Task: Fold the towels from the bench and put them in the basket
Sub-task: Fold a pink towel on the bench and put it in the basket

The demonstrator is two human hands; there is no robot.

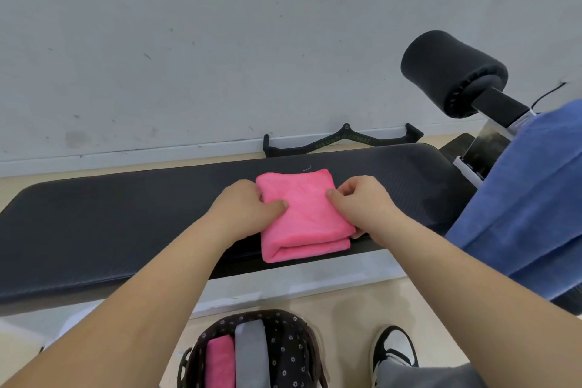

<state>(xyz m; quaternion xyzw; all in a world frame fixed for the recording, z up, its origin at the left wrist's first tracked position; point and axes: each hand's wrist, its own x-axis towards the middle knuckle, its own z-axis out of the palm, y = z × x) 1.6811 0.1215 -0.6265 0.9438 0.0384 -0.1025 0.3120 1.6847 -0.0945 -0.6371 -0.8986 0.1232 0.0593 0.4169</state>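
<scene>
Step in hand, as I read it: lift the folded pink towel (304, 214) off the bench (94, 230) and put it in the basket (293, 340). The towel sits mid-bench, toward the near edge, folded into a thick rectangle with the fold facing near.

Left hand (248, 208) grips the towel's left edge, thumb on top, fingers curled in at the side. Right hand (362, 201) holds the right edge the same way, with the other fingers tucked against and under the edge. Both are closed on cloth, not spread.

Doing it well:
- get the fingers fully under the stack before lifting, or the lower layers will likely sag open
- keep both sides level and squeeze lightly; soft cloth should hold its shape only while supported
- the basket is on the floor just near of the bench, so it's a short move down and toward the body
- the contents stand on edge, so turn the towel upright and slot it into the free space right of the grey towel (252, 353) — don't lay it flat on top

Counts:
- towels: four in view — two pink, one grey, one blue
- in the basket: two, the second pink towel (220, 362) at left, the grey towel touching it on the right
- not yet folded: one, the blue towel (519, 198), draped at the bench's right end
- baskets: one; benches: one
</scene>
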